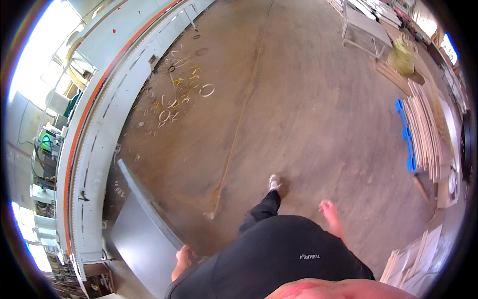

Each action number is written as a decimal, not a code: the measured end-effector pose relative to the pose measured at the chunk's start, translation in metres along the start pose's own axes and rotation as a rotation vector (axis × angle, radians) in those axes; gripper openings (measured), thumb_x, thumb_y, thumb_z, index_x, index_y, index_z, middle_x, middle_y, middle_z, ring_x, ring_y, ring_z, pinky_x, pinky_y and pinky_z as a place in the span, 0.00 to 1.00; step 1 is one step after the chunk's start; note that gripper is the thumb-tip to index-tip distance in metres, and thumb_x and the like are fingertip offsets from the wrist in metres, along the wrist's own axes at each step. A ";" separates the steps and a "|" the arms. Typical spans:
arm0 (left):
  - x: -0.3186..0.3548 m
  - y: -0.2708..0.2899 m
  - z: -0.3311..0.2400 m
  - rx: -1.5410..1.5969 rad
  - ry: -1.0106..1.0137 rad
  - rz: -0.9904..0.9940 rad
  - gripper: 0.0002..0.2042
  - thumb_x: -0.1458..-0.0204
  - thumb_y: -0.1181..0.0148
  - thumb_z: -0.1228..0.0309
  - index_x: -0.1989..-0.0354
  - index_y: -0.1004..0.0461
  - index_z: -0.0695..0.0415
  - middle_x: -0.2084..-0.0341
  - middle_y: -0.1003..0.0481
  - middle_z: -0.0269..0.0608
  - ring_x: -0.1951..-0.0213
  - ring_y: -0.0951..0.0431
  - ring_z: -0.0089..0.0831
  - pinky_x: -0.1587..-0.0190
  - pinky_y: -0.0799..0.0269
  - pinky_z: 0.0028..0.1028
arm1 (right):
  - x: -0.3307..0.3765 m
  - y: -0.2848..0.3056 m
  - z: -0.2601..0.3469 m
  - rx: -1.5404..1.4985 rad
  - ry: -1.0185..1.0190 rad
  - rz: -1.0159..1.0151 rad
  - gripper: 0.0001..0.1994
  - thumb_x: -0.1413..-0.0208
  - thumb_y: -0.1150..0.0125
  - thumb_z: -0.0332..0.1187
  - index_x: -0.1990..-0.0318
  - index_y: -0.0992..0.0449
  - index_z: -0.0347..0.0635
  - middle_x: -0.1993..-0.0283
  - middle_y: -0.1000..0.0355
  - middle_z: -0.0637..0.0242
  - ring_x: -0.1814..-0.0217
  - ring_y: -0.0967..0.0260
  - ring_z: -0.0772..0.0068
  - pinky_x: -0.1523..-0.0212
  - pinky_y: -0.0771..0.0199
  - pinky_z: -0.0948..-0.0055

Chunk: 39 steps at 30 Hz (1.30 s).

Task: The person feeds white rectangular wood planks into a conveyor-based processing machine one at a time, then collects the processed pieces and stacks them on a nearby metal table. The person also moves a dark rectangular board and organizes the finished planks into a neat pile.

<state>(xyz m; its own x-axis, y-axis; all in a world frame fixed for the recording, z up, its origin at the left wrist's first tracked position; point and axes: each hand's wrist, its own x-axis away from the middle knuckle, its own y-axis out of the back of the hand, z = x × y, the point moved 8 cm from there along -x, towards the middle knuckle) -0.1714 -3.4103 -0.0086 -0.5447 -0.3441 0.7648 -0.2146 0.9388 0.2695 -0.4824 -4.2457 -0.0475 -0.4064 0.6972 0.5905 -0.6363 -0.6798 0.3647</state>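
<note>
1. Walking across the workshop floor (308,114), the person carried a large grey panel (142,234) at the left side, one shoe (274,182) stepping forward.
2. The left hand (183,259) had its grip closed on the panel's near edge, fingers curled over it; the panel hung on edge, tilted, its far end pointing toward the long grey machine (99,124) with the orange stripe.
3. The right hand (330,215) swung free beside the hip, holding nothing; whether its grip was slack or closed I could not tell, as it was blurred.
4. Curls of offcut strip (184,94) lay scattered on the floor near the machine, well ahead of the person.
5. Stacks of pale boards (423,129) sat on a blue pallet (406,134) at the right, well apart from the panel, and more boards (413,269) lay near the right foot side.
6. By my reckoning the step in hand was carrying the panel alongside the machine. The next move seemed to call for a steady one-handed hold, keeping the lower corner off the floor and clear of the machine's side.
</note>
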 end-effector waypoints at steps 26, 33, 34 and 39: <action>0.032 -0.940 -0.419 -1.453 -0.788 0.060 0.14 0.40 0.37 0.56 0.53 0.15 0.49 0.59 0.14 0.40 0.56 0.14 0.47 0.59 0.20 0.44 | -0.709 0.301 0.430 0.259 -0.004 0.036 0.19 0.46 0.22 0.49 0.57 0.13 0.42 0.64 0.15 0.60 0.64 0.17 0.68 0.59 0.19 0.63; 0.055 -1.170 -0.470 -0.109 -0.015 -0.033 0.12 0.43 0.35 0.66 0.56 0.23 0.60 0.69 0.20 0.45 0.75 0.26 0.40 0.74 0.33 0.44 | -0.929 0.410 0.638 0.154 0.126 0.019 0.15 0.42 0.23 0.40 0.52 0.14 0.44 0.58 0.14 0.66 0.57 0.17 0.72 0.53 0.18 0.67; 0.052 -1.203 -0.487 -0.106 0.021 -0.056 0.13 0.43 0.35 0.66 0.55 0.23 0.60 0.69 0.20 0.46 0.75 0.26 0.40 0.75 0.33 0.44 | -0.956 0.411 0.647 0.136 0.096 0.019 0.15 0.42 0.24 0.40 0.52 0.14 0.43 0.57 0.14 0.66 0.57 0.17 0.72 0.52 0.18 0.67; 0.012 -1.375 -0.556 0.088 -0.072 -0.058 0.16 0.42 0.34 0.62 0.57 0.23 0.65 0.71 0.20 0.45 0.72 0.24 0.37 0.69 0.26 0.43 | -1.086 0.392 0.676 0.225 0.097 -0.002 0.14 0.41 0.26 0.42 0.52 0.14 0.46 0.55 0.13 0.66 0.55 0.17 0.70 0.51 0.17 0.63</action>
<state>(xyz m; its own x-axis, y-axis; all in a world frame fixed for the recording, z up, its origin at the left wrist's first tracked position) 0.5681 -4.6957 -0.0447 -0.5856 -0.4014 0.7043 -0.3163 0.9131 0.2574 0.1529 -5.4225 -0.0590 -0.4729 0.7101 0.5216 -0.4800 -0.7040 0.5234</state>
